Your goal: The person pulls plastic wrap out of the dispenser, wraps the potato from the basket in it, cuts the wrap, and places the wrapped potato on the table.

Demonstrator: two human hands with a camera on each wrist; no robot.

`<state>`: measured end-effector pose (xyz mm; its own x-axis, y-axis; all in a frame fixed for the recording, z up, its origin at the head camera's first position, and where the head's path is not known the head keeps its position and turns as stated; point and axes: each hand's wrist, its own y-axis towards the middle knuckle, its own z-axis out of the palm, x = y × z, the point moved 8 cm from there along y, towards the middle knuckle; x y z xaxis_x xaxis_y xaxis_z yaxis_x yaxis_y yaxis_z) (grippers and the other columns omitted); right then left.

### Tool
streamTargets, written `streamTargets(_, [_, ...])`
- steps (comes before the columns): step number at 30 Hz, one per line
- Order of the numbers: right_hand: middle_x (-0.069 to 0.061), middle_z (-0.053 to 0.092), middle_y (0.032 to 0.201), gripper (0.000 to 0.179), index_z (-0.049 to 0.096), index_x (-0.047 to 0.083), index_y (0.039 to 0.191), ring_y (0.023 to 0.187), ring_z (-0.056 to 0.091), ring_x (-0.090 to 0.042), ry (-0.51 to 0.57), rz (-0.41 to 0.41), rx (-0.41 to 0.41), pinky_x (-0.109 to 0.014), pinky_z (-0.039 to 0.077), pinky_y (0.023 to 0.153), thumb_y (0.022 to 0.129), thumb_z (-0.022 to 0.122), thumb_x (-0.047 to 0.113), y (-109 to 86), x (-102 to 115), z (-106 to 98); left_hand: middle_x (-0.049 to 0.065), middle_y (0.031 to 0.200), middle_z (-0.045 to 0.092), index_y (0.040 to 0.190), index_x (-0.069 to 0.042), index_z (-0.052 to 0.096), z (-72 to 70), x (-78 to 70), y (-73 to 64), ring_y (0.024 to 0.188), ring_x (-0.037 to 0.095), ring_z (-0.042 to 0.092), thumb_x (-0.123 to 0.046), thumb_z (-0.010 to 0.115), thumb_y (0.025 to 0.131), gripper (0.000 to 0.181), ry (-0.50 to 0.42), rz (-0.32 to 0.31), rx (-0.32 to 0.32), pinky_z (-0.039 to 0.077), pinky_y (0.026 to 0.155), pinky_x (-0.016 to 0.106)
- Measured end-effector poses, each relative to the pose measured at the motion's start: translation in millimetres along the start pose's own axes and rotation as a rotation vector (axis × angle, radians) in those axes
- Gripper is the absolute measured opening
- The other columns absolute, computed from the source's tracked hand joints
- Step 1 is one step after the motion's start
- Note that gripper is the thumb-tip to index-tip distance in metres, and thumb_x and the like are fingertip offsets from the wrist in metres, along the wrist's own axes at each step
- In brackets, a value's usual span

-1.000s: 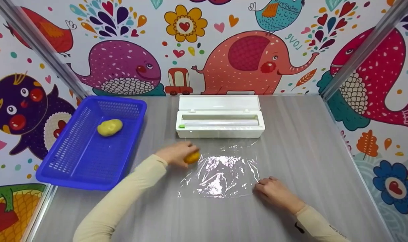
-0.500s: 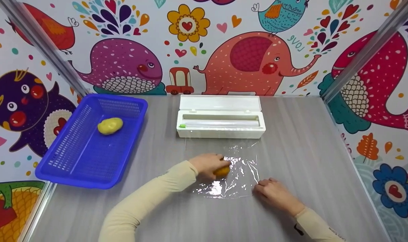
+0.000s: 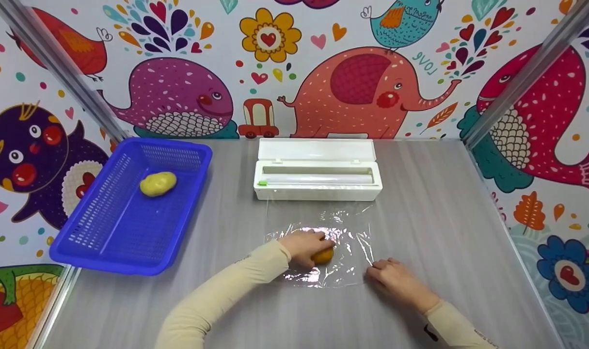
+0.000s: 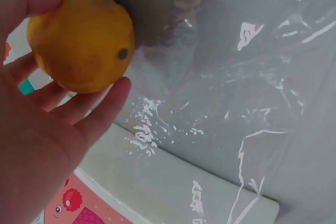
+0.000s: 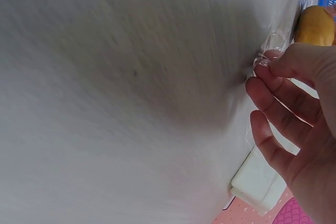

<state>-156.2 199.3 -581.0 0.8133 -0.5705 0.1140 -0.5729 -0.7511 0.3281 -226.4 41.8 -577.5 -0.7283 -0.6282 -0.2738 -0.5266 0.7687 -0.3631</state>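
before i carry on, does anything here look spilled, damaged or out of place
Nothing looks spilled or broken. The clear film lies wrinkled, not smooth, in front of the white dispenser. The orange fruit in the left hand has one small dark spot, perhaps just its stem end.

I am wearing long sleeves in a pale cream colour, and both are covering my forearms and ending at the wrists. The left sleeve (image 3: 226, 291) is fitting closely, its cloth looking smooth and plain over the forearm and wrinkling into soft folds toward the elbow. A faint dark mark is showing along its upper edge, too small for reading. The right sleeve (image 3: 454, 325) is matching it in colour and is carrying small dark lettering (image 3: 483, 337), also unreadable. Beside that sleeve a small black shape (image 3: 430, 333) is showing. My fingers (image 4: 107, 106) are going bare.
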Motion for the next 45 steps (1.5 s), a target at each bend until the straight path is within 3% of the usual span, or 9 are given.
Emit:
streamTargets(7, [0.002, 0.054, 0.072, 0.017, 0.057, 0.012, 0.077, 0.065, 0.054, -0.016, 0.007, 0.013, 0.006, -0.031, 0.041, 0.059, 0.074, 0.072, 0.003, -1.7, -0.1, 0.7, 0.009, 0.127, 0.052, 0.141, -0.02, 0.045, -2.6, -0.7, 7.7, 0.104, 0.023, 0.056, -0.013, 0.074, 0.075, 0.072, -0.022, 0.004, -0.022, 0.047, 0.089, 0.036])
streamTargets(23, [0.001, 0.054, 0.071, 0.024, 0.055, 0.011, 0.075, 0.059, 0.053, -0.02, 0.047, 0.044, -0.005, -0.034, 0.043, 0.053, 0.069, 0.075, 0.0, -1.3, -2.2, -1.7, 0.005, 0.12, 0.053, 0.143, -0.023, 0.044, -1.6, -1.3, 12.6, 0.094, 0.017, 0.054, -0.019, 0.073, 0.076, 0.073, -0.067, 0.009, -0.002, 0.048, 0.077, 0.031])
streamTargets(32, [0.0, 0.056, 0.074, 0.019, 0.057, 0.01, 0.078, 0.061, 0.056, -0.021, 0.057, 0.062, 0.029, -0.035, 0.046, 0.054, 0.072, 0.072, 0.0, -1.6, -2.9, -0.7, 0.007, 0.123, 0.051, 0.144, -0.019, 0.044, -2.5, -2.7, 10.7, 0.099, 0.017, 0.054, -0.017, 0.072, 0.076, 0.074, -0.111, 0.012, 0.007, 0.047, 0.083, 0.03])
streamTargets(45, [0.0, 0.056, 0.076, 0.013, 0.059, 0.01, 0.08, 0.062, 0.056, -0.02, 0.072, 0.043, -0.019, -0.035, 0.046, 0.055, 0.076, 0.07, 0.003, -5.2, -1.6, 2.1, 0.009, 0.136, 0.045, 0.149, -0.021, 0.036, 0.9, 3.8, 8.2, 0.105, 0.02, 0.055, -0.018, 0.072, 0.077, 0.08, -0.151, -0.003, -0.01, 0.046, 0.09, 0.032])
